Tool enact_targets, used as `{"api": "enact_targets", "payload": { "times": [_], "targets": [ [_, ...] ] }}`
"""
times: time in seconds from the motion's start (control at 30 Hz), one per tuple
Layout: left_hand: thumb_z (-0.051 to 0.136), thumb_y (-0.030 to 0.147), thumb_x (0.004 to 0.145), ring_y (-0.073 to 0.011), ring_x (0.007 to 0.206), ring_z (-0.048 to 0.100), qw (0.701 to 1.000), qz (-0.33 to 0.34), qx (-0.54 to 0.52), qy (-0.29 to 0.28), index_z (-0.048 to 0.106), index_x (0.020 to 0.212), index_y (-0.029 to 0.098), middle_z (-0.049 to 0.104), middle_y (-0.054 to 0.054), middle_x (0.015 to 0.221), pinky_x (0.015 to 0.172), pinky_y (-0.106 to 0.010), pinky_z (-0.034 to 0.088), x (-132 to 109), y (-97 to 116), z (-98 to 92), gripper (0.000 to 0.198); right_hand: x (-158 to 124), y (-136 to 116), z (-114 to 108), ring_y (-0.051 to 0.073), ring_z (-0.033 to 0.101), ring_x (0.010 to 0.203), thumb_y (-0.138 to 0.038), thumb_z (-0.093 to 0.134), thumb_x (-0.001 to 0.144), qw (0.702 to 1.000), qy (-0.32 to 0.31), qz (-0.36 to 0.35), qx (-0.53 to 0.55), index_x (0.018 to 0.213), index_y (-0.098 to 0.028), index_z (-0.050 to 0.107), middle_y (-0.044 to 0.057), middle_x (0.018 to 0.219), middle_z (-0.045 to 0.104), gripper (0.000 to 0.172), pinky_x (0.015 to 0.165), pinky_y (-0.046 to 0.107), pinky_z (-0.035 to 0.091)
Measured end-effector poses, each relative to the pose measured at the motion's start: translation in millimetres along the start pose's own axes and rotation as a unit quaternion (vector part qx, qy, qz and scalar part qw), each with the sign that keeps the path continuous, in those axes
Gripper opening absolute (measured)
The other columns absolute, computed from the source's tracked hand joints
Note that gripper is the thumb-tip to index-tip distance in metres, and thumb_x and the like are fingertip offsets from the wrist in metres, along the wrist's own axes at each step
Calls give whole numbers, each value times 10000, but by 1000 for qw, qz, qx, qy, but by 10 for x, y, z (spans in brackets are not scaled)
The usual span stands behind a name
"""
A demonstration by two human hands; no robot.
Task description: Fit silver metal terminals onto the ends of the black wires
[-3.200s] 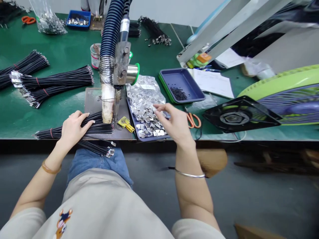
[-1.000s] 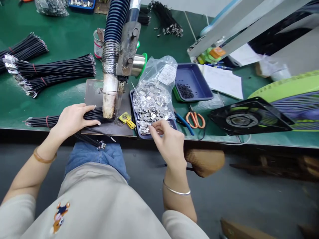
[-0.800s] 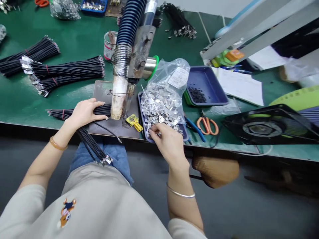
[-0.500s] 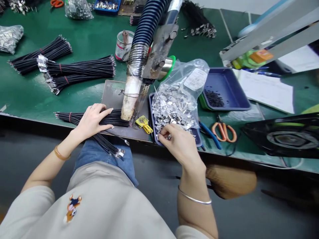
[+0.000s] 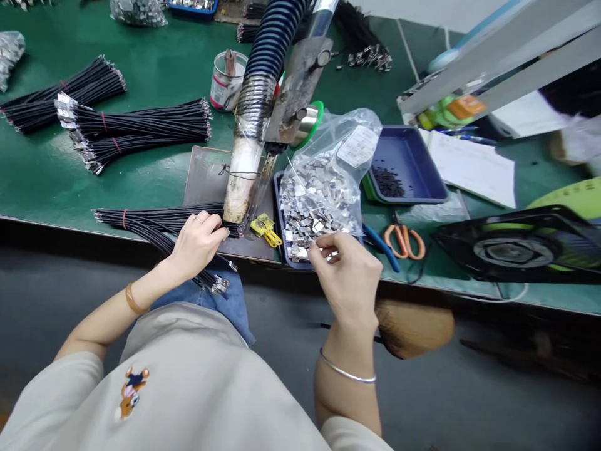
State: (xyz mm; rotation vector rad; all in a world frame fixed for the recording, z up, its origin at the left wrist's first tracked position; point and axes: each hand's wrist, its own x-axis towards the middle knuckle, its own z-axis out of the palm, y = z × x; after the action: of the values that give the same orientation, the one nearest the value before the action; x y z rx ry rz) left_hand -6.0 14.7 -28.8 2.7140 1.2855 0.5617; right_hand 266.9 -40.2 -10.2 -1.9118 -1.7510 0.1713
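My left hand (image 5: pixel 200 243) rests over a bundle of thin black cables (image 5: pixel 159 219), fingers curled together at the cables near their right ends. Other cables from this area hang over the table edge, their metal-tipped ends (image 5: pixel 216 283) above my lap. My right hand (image 5: pixel 347 269) is at the front of a blue tray (image 5: pixel 278 216) heaped with small silver metal connectors (image 5: pixel 305 219). Thumb and forefinger are pinched at a connector there; the fingers partly hide it. A yellow clip-like piece (image 5: pixel 266 230) lies between the two hands, beside the tray.
A ribbed hose with a taped white nozzle (image 5: pixel 241 181) comes down between the hands. Tied cable bundles (image 5: pixel 145 119) lie at left. Right of the tray are blue-handled pliers (image 5: pixel 381 247), orange-handled scissors (image 5: pixel 404 241), a tray of small black parts (image 5: pixel 413 163) and a black fan (image 5: pixel 507 250).
My left hand has moved right along the cables and its spread fingers have drawn together. My right hand has lifted slightly at the connectors, still pinched. The view has shifted a little.
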Motion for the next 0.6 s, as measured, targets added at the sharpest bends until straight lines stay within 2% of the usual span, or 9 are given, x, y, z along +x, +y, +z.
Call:
{"api": "enact_targets", "payload": {
  "times": [0.2, 0.3, 0.4, 0.5, 0.6],
  "targets": [
    [500, 260, 1015, -197, 867, 653, 984, -18, -157, 88, 761, 907, 200, 758, -90, 934, 833, -373, 521, -97, -7, 82, 288, -37, -40, -25, 205, 622, 595, -283, 587, 830, 991, 106, 51, 69, 714, -284, 519, 25, 780, 695, 135, 607, 370, 542],
    [530, 266, 998, -177, 844, 690, 973, -38, -202, 105, 751, 859, 200, 779, -72, 904, 839, -353, 545, -124, 22, 58, 269, -84, -186, 20, 255, 716, 755, -309, 635, 865, 975, 178, 56, 121, 747, -288, 569, 46, 850, 724, 137, 672, 413, 592],
    [584, 266, 972, -165, 799, 705, 962, -55, -237, 124, 742, 830, 192, 785, -63, 872, 808, -329, 554, -111, 53, 15, 225, -170, -386, 98, 278, 740, 875, -292, 663, 892, 960, 239, 12, 147, 808, -297, 625, 58, 911, 750, 92, 764, 457, 609],
    [629, 222, 950, -163, 810, 707, 951, -48, -263, 159, 731, 821, 184, 782, -60, 877, 798, -315, 556, -98, 71, -44, 168, -273, -541, 204, 258, 746, 871, -260, 664, 905, 958, 207, -11, 196, 840, -304, 648, 47, 920, 761, 80, 770, 446, 619],
    [651, 166, 927, -164, 819, 677, 952, -12, -235, 196, 710, 833, 178, 750, -60, 870, 781, -312, 551, -96, 84, -107, 112, -345, -606, 319, 221, 750, 860, -246, 656, 916, 954, 157, 0, 254, 849, -280, 638, 37, 921, 763, 77, 737, 381, 626]
  ]
}}
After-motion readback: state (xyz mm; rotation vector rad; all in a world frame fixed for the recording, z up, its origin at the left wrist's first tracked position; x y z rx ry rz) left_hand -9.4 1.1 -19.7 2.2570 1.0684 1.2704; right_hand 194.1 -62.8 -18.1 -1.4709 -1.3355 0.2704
